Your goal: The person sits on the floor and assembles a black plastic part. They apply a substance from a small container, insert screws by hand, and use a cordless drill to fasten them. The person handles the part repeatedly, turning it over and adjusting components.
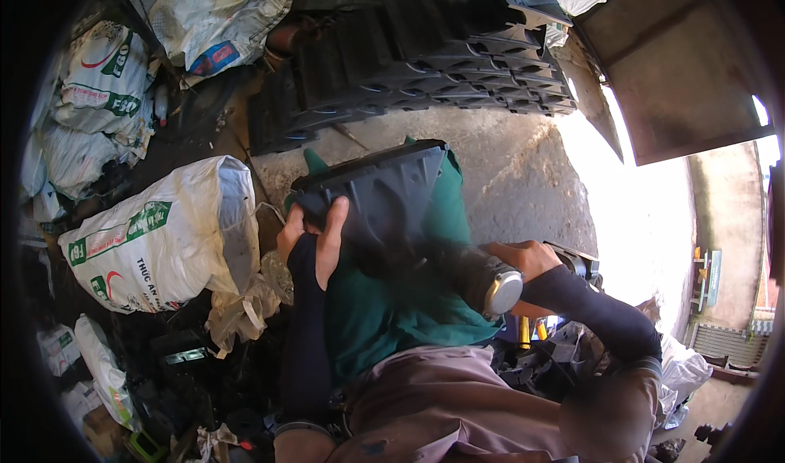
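A black moulded plastic part [384,193] with a ribbed side lies tilted across my green-clothed lap. My left hand [315,238] grips its near left edge, thumb on the outer face and fingers wrapped round below. At the right, my right hand [527,262] is closed round a dark, thick-bodied power tool [466,275] with a round silver end. The tool's front points toward the part and is blurred, so its exact kind and whether it touches the part cannot be made out.
Beyond my knees stands a stack of similar black plastic parts [425,62]. An open white sack [163,238] lies at the left, with more white sacks [102,87] behind it. Dark scraps [564,357] and yellow-handled items [525,332] lie near my right elbow. A brown door panel [670,62] stands far right.
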Demonstrator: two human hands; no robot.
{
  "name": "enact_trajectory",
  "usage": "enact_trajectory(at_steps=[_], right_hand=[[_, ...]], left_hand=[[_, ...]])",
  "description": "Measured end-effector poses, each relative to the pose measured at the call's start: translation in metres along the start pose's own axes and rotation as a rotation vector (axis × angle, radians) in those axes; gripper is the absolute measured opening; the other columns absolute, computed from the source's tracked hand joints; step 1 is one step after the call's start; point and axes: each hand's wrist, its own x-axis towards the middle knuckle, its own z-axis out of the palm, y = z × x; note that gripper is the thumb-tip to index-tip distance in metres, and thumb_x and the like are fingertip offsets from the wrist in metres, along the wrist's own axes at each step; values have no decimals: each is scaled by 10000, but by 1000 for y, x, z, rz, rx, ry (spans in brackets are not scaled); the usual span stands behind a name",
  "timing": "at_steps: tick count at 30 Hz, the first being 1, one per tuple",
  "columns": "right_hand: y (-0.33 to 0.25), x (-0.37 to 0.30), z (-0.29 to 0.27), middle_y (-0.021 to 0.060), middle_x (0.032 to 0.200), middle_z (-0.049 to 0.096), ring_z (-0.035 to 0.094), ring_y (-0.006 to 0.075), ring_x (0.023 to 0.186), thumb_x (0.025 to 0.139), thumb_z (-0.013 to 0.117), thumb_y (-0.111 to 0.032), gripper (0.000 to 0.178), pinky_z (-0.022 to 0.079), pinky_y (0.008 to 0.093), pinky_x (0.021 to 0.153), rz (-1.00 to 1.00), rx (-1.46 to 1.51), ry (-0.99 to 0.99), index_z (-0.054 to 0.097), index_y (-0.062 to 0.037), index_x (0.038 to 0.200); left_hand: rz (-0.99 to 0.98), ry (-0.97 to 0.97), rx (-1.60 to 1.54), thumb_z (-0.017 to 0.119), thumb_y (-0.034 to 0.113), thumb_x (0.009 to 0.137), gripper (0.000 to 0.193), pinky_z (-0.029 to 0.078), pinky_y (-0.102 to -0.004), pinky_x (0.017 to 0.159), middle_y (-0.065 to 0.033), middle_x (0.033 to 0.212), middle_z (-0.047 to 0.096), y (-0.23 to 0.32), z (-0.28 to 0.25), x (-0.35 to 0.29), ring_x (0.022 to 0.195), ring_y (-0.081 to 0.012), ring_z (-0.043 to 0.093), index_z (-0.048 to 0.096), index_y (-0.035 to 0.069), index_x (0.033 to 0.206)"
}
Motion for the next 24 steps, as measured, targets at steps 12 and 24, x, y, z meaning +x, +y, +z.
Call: enact_trajectory(at_steps=[12,24], right_hand=[[-5,-10,-22,177,949,671,686,329,821,615,742,-171,540,555,367,778,-33,158,49,601,10,1104],[-13,27,-26,193,981,680,679,322,906,640,729,-124,497,534,406,766,-127,184,65,618,-46,1118]], left_hand=[[-37,82,79,748,411,739,434,474,-312,645,-69,716,655,4,3,0,620,-171,591,677,52,972],[-105,13,171,750,394,755,457,459,-275,638,-41,790,669,4,-4,0,616,-125,537,670,55,1051]])
